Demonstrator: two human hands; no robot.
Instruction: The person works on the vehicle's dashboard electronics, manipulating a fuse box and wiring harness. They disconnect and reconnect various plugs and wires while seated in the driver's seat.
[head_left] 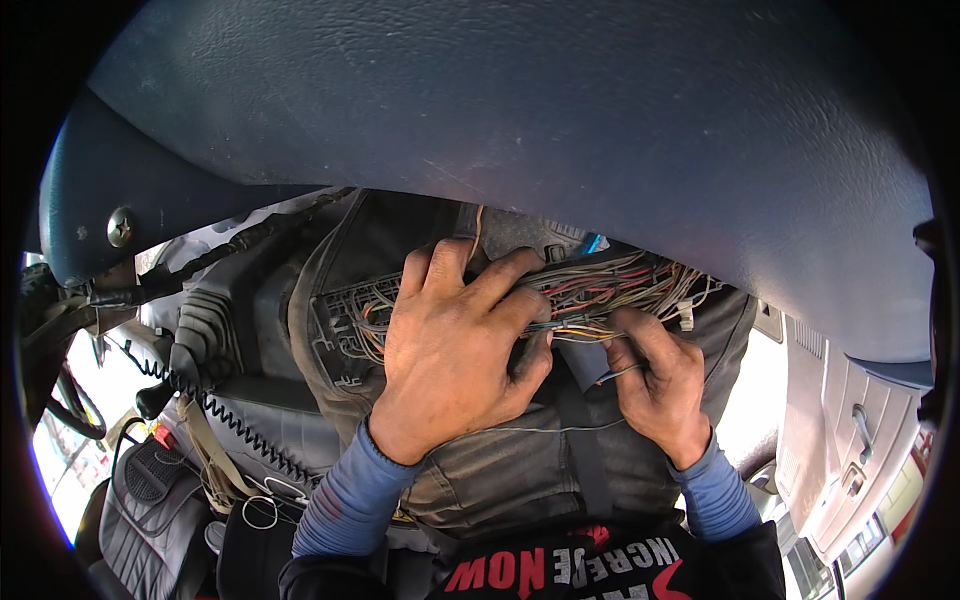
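**Two hands in a bundle of wires under a vehicle dashboard**

Seen from the wearer's head, a dark blue dashboard [520,110] arches across the whole top of the picture, from 9 o'clock round to 3 o'clock. Just below it, slightly right of centre, a bundle of coloured wires [610,290] spills out of a dark fuse box [345,320].

The left hand [455,350] lies at the centre, palm down, fingers spread apart and pressed flat on the box and the near end of the wires. The right hand [660,385], at about 4 o'clock from centre, has its thumb and fingers pinched together on a few thin strands at the lower edge of the bundle. Both forearms wear blue sleeves [345,500] that enter from 6 o'clock.

A black coiled cable [215,410] runs diagonally at 8 o'clock, beside a grey ribbed boot [205,335]. A cross-head screw [122,227] sits in the dashboard at 9 o'clock. A pale door panel [850,430] shows at 4 o'clock.
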